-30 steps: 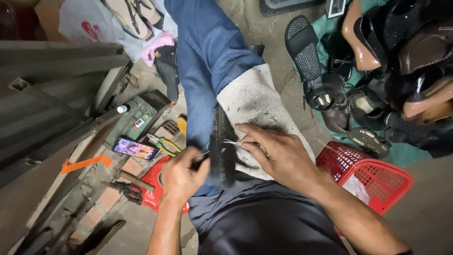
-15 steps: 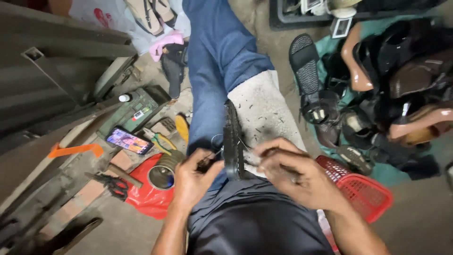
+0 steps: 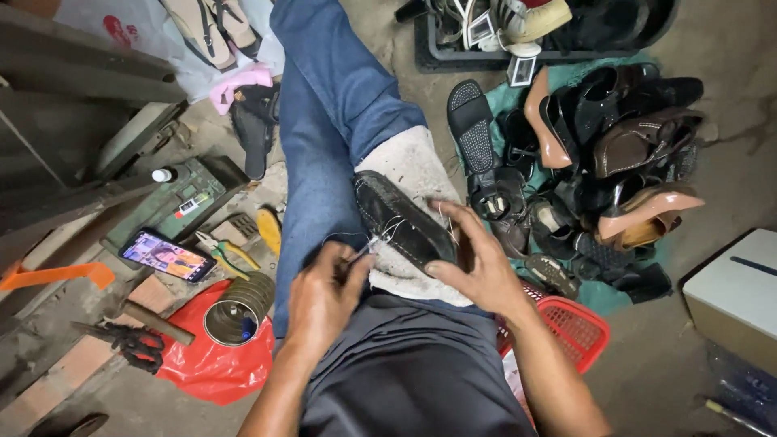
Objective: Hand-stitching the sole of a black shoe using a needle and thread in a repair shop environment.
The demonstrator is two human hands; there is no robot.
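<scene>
A black shoe (image 3: pixel 398 217) lies on a white cloth (image 3: pixel 413 166) over my lap, sole side tilted toward me. My right hand (image 3: pixel 479 260) clasps the shoe's near end, fingers spread over its edge. My left hand (image 3: pixel 325 293) is closed on a thin needle or awl (image 3: pixel 366 245) whose tip meets the shoe's edge. Pale thread (image 3: pixel 390 231) loops from the shoe by the tool. My legs in blue jeans (image 3: pixel 324 121) stretch away.
A pile of shoes and sandals (image 3: pixel 599 154) lies to the right on a green mat, beside a red basket (image 3: pixel 576 328) and a cardboard box (image 3: pixel 732 295). At left are a phone (image 3: pixel 166 255), pliers (image 3: pixel 227 252), a tin can (image 3: pixel 239 307), scissors (image 3: pixel 125 341) and a red bag (image 3: pixel 206 364).
The shoe has turned from standing on edge to lying tilted across the cloth. My right hand has shifted to its near end, and my left hand has drawn closer with the tool.
</scene>
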